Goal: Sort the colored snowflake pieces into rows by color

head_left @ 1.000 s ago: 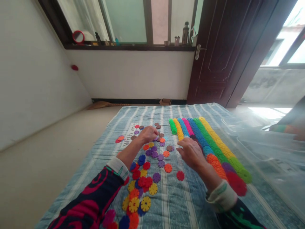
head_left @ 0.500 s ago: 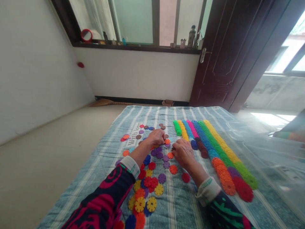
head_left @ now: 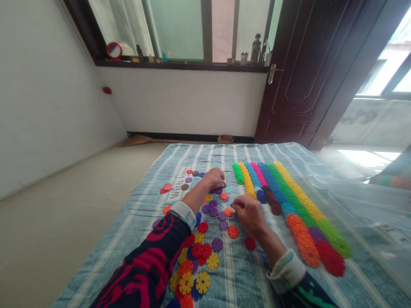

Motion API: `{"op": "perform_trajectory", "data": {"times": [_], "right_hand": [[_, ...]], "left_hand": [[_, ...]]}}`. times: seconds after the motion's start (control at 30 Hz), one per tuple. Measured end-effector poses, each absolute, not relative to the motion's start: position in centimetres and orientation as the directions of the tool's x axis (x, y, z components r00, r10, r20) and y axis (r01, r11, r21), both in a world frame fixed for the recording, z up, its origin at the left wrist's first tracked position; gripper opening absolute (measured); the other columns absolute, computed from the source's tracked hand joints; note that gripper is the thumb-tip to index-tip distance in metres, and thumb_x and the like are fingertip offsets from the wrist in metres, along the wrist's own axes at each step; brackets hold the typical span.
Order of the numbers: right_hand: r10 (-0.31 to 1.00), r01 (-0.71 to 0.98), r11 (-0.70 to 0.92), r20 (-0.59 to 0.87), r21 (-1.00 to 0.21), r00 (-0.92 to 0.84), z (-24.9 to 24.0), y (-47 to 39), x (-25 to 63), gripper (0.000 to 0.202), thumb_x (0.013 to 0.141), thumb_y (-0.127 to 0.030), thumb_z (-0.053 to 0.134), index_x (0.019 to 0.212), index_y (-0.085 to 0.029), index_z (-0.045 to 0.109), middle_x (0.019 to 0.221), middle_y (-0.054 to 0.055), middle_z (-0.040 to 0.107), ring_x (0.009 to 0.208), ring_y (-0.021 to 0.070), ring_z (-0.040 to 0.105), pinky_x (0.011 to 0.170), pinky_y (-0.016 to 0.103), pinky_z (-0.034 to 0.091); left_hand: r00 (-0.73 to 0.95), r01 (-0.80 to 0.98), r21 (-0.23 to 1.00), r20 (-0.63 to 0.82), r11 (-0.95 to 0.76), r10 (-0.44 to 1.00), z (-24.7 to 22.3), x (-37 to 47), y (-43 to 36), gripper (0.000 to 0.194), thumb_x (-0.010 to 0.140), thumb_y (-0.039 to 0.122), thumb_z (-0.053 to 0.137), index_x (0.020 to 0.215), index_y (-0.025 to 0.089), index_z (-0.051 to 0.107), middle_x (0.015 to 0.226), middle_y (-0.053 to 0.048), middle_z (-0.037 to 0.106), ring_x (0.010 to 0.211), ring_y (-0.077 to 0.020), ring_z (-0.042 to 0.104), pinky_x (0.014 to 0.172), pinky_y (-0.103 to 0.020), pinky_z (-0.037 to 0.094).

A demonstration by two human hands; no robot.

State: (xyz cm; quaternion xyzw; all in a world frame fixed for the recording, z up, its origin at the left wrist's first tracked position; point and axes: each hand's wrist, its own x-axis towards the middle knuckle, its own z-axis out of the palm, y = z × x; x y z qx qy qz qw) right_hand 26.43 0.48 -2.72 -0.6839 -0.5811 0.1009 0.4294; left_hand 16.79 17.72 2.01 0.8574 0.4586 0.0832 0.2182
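Many flat, notched plastic discs lie loose on a striped bedspread, among them purple discs (head_left: 213, 211), yellow discs (head_left: 202, 282) and red discs (head_left: 201, 251). My left hand (head_left: 214, 179) reaches over the far part of this scatter, fingers curled down and pressed together. Whatever they grip is hidden by the hand. Just beside its fingertips shows a brown disc (head_left: 224, 185). Nearer and to the right, my right hand (head_left: 250, 213) pinches a small dark brown disc (head_left: 233, 205), seen only by its edge. An orange disc (head_left: 228, 212) lies just left of that hand.
Overlapping discs form long rows sorted by colour, including a green row (head_left: 295, 205) and an orange row (head_left: 302, 239). Right of them stands a clear plastic container (head_left: 362, 214). Beyond the bed are a dark door (head_left: 305, 72) and a window sill (head_left: 186, 65) with small items.
My left hand has moved slightly away from me, over the spot where two brown discs lay. My right hand has shifted a little toward me and stays pinched.
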Motion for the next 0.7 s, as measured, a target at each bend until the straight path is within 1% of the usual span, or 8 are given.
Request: {"op": "perform_trajectory", "data": {"times": [0.1, 0.2, 0.27, 0.37, 0.47, 0.53, 0.6, 0.7], "right_hand": [[0.874, 0.682, 0.097, 0.391, -0.725, 0.291, -2.8, 0.5, 26.6, 0.011, 0.078, -0.021, 0.061, 0.069, -0.019, 0.066, 0.072, 0.002, 0.067, 0.069, 0.0154, 0.059, 0.068, 0.025, 0.04], [0.863, 0.649, 0.105, 0.394, -0.753, 0.318, -2.5, 0.5, 26.8, 0.012, 0.077, -0.023, 0.06, 0.068, -0.019, 0.067, 0.073, 0.002, 0.068, 0.07, 0.0154, 0.059, 0.068, 0.025, 0.041], [0.86, 0.603, 0.089, 0.366, -0.793, 0.354, -2.3, 0.5, 26.9, 0.013, 0.076, -0.025, 0.06, 0.068, -0.019, 0.068, 0.07, 0.001, 0.067, 0.068, 0.0149, 0.058, 0.066, 0.025, 0.041], [0.864, 0.466, 0.086, 0.299, -0.881, 0.405, -2.1, 0.7, 27.1, 0.014, 0.073, -0.029, 0.062, 0.065, -0.019, 0.068, 0.066, 0.0, 0.065, 0.064, 0.0142, 0.056, 0.063, 0.025, 0.042], [0.851, 0.307, 0.114, 0.253, -0.945, 0.46, -2.0, 1.0, 27.2, 0.016, 0.069, -0.033, 0.065, 0.066, -0.018, 0.068, 0.065, 0.001, 0.065, 0.063, 0.0151, 0.058, 0.062, 0.026, 0.044], [0.851, 0.197, 0.114, 0.198, -0.974, 0.486, -1.8, 1.1, 27.2, 0.018, 0.066, -0.035, 0.066, 0.067, -0.017, 0.068, 0.061, 0.002, 0.064, 0.059, 0.0158, 0.058, 0.057, 0.027, 0.044], [0.878, 0.095, 0.097, 0.13, -0.991, 0.461, -1.5, 0.9, 27.1, 0.019, 0.066, -0.036, 0.066, 0.067, -0.017, 0.066, 0.056, 0.001, 0.062, 0.053, 0.0159, 0.056, 0.051, 0.026, 0.042], [0.918, 0.029, 0.077, 0.082, -0.997, 0.388, -1.2, 0.3, 26.7, 0.014, 0.067, -0.035, 0.065, 0.066, -0.02, 0.062, 0.054, 0.0, 0.061, 0.049, 0.016, 0.056, 0.046, 0.026, 0.041]], "left_hand": [[0.563, 0.772, 0.408, -0.082, -0.488, 0.822, 1.8, 17.6, 17.7, 0.012, 0.049, 0.01, 0.071, 0.059, 0.016, 0.07, 0.07, 0.0, 0.065, 0.07, -0.0154, 0.062, 0.061, -0.021, 0.044], [0.56, 0.781, 0.393, -0.098, -0.485, 0.822, 2.0, 17.6, 17.8, 0.01, 0.048, 0.009, 0.07, 0.054, 0.016, 0.066, 0.067, 0.0, 0.064, 0.069, -0.0162, 0.061, 0.06, -0.022, 0.043], [0.561, 0.777, 0.404, -0.098, -0.482, 0.822, 2.5, 17.3, 17.8, 0.01, 0.048, 0.009, 0.07, 0.053, 0.016, 0.064, 0.063, 0.001, 0.062, 0.07, -0.0165, 0.061, 0.059, -0.023, 0.043], [0.57, 0.754, 0.452, -0.09, -0.476, 0.817, 3.4, 16.7, 16.9, 0.012, 0.049, 0.009, 0.071, 0.052, 0.016, 0.061, 0.055, 0.003, 0.057, 0.068, -0.0158, 0.06, 0.059, -0.022, 0.042], [0.597, 0.704, 0.535, -0.09, -0.467, 0.797, 4.2, 15.9, 14.7, 0.008, 0.056, 0.014, 0.068, 0.059, 0.016, 0.061, 0.053, 0.004, 0.056, 0.06, -0.0131, 0.058, 0.054, -0.022, 0.041], [0.618, 0.645, 0.632, -0.102, -0.429, 0.779, 4.4, 15.2, 12.7, 0.006, 0.062, 0.019, 0.065, 0.064, 0.016, 0.061, 0.053, 0.004, 0.057, 0.053, -0.0107, 0.055, 0.05, -0.021, 0.041], [0.648, 0.49, 0.828, -0.136, -0.273, 0.75, 4.3, 14.5, 10.8, 0.007, 0.061, 0.018, 0.064, 0.065, 0.015, 0.059, 0.052, 0.004, 0.057, 0.05, -0.0096, 0.053, 0.048, -0.02, 0.039], [0.657, 0.355, 0.931, -0.179, -0.09, 0.732, 3.8, 13.8, 8.7, 0.013, 0.055, 0.017, 0.067, 0.066, 0.014, 0.061, 0.054, 0.003, 0.061, 0.052, -0.0097, 0.055, 0.049, -0.021, 0.041]]}}
